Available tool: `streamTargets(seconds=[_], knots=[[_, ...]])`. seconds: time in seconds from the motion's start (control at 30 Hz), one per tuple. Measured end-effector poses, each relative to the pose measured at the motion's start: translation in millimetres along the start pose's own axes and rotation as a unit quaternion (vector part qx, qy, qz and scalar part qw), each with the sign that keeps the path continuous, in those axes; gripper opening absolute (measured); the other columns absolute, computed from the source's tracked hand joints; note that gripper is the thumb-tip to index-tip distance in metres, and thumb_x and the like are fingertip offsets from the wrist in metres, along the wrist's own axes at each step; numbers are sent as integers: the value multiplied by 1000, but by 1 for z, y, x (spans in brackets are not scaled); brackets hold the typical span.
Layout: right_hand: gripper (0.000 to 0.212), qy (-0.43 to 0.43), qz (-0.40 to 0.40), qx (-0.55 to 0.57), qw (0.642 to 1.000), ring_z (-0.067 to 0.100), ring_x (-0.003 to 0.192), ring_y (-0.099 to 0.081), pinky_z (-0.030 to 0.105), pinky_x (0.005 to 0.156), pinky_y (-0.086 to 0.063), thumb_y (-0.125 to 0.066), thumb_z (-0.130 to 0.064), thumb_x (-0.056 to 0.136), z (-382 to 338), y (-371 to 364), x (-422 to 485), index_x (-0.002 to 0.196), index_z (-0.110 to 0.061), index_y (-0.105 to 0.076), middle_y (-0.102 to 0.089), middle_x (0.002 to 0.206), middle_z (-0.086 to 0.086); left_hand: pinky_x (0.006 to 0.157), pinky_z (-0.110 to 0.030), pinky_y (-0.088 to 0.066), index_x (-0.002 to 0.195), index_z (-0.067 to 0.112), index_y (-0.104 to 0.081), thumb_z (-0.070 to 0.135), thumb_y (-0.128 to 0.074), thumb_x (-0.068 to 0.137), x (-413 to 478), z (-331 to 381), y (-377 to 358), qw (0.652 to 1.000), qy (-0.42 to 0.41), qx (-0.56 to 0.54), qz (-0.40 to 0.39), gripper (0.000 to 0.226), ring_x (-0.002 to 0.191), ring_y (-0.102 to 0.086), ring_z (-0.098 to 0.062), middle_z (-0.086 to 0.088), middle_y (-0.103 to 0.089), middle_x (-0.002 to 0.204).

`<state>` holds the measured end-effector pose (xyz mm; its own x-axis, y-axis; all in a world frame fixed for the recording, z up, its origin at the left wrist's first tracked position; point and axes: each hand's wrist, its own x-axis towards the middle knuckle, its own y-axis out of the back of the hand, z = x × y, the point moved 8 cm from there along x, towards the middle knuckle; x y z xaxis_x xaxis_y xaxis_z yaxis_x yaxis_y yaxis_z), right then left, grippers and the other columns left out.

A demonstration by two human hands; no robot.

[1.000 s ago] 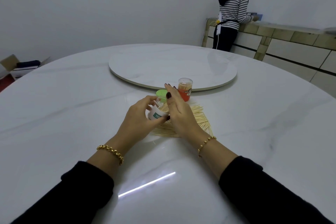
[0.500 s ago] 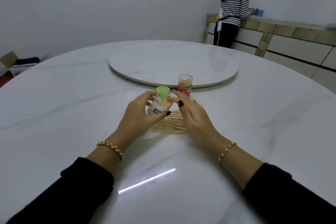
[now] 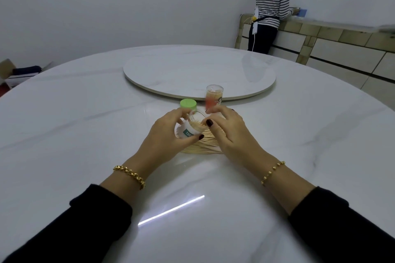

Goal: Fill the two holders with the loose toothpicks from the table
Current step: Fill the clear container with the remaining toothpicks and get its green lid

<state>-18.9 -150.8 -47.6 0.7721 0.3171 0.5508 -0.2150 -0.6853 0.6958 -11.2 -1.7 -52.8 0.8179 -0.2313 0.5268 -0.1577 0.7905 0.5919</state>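
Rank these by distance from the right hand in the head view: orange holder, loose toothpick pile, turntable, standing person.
1. Loose toothpick pile, directly under the right hand.
2. Orange holder, upright just beyond the fingertips.
3. Turntable, its rim behind that holder.
4. Standing person, far back on the right.

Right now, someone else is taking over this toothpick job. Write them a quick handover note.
Left hand grips the green-label holder, which is tilted and has picks inside.
Right hand lies relaxed on the pile, thumb at that holder's mouth.
Orange holder stands capped beyond the hands, with picks inside. Green lid sits on the table beside it.
Done: the capped one looks filled.
Left: load the pile into the green-label holder, then put its lid on.
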Motion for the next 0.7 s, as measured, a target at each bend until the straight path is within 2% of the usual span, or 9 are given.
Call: streamTargets(seconds=[0.1,0.2,0.37,0.5,0.6,0.7], knots=[[46,6,22,64,998,9,113,-49,32,97,-40,-28,-41,98,0,10,-2,105,-16,-66,-54,117,-4,78,-13,-45,122,23,-56,42,-78,72,0,1,-1,1000,0,1,-6,58,97,-56,-7,9,-62,110],[41,19,30,82,996,5,117,-48,23,97,-38,-31,-37,98,-2,17,-5,114,-17,-63,-55,120,-5,78,-14,-45,120,23,-56,41,-78,72,0,2,-3,1000,-4,5,-7,56,96,-57,-7,8,-62,108],[41,7,-30,50,998,6,131,-36,36,108,-33,-28,-43,98,3,7,-18,129,-36,-55,-45,140,-7,80,-16,-46,119,24,-57,40,-79,72,-2,10,-6,1000,-18,-4,-11,54,96,-57,-6,9,-63,107],[42,14,-38,5,999,10,132,-35,43,109,-31,-29,-47,97,2,14,-23,124,-37,-60,-43,142,-5,79,-12,-44,120,22,-57,37,-80,72,-4,11,-10,1000,-16,-5,-20,54,95,-56,-6,10,-62,108],[36,-5,-15,34,999,9,128,-42,36,105,-36,-37,-45,96,10,28,-27,118,-36,-64,-47,137,-6,79,-13,-45,120,22,-57,36,-79,72,-5,12,-11,1000,-12,-3,-22,55,96,-56,-6,10,-62,109],[27,-17,11,53,998,8,119,-50,26,99,-41,-51,-27,95,23,40,-34,117,-30,-67,-56,125,-7,81,-19,-47,120,24,-57,37,-79,73,-6,13,-12,1000,-6,-7,-27,54,97,-55,-7,9,-62,110]])
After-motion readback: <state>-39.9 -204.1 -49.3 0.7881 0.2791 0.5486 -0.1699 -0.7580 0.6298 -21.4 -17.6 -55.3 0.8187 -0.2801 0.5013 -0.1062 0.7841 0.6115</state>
